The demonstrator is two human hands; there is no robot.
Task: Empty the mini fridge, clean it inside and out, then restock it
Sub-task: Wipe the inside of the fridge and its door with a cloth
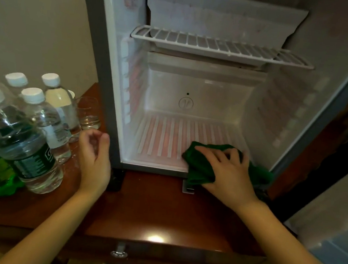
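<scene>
Right hand (227, 171) presses a green cloth (199, 170) with straight fingers (210, 153) on the mini fridge (167, 140) floor, near right, while the left hand (94, 157) hangs loosely curled, empty, beside bottles (34, 136) on the table (158, 213).

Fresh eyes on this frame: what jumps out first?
The open fridge stands empty, with only a wire shelf up top. At the front right of its floor, the right hand presses a green cloth. Water bottles crowd the table at left, and the left hand hovers empty by the fridge's left edge.
</scene>
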